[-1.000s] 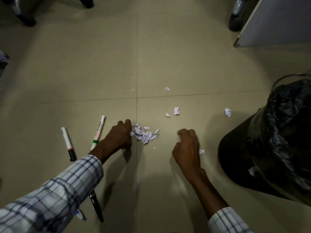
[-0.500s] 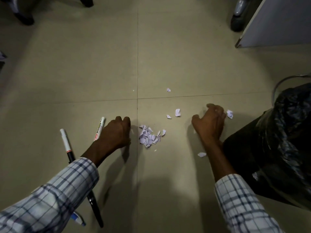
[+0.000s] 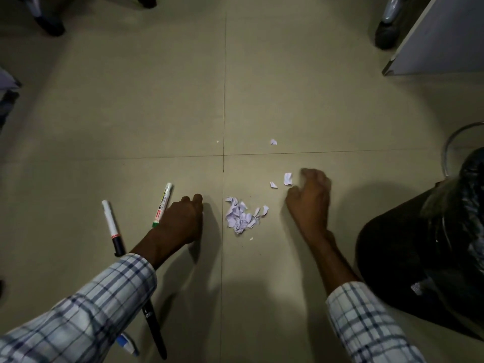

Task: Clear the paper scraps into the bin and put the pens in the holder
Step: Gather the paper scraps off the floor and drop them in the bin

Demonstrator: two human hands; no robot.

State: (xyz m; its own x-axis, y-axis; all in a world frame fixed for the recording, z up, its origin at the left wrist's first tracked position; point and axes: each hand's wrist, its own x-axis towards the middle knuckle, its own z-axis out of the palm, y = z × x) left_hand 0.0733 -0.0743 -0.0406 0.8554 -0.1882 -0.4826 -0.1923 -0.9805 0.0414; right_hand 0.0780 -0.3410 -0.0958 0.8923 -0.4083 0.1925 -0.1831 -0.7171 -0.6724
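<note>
Showing torn paper on a beige tiled floor (image 3: 157, 113). A pile of scraps (image 3: 242, 214), small, white with a lilac cast, creased and crumpled, lies just right of a tile joint, between the two hands. A larger scrap (image 3: 288, 178) and a small scrap (image 3: 273, 184) lie just beside the right hand (image 3: 310, 199); a far scrap (image 3: 273, 142) lies alone beyond the cross joint. The left hand (image 3: 180, 221) rests knuckles-down near the pile, its grip closed into a fist with nothing visibly held. The right hand is cupped palm-down and blurred; what its grip holds cannot be told. A green-tipped marker (image 3: 163, 204) lies touching the left hand, a black-capped marker (image 3: 112, 226) near it, and a black pen (image 3: 154, 334) runs partly under the checked sleeve (image 3: 78, 310). A black bin (image 3: 392, 258) with a dark liner sits at the right edge.
</note>
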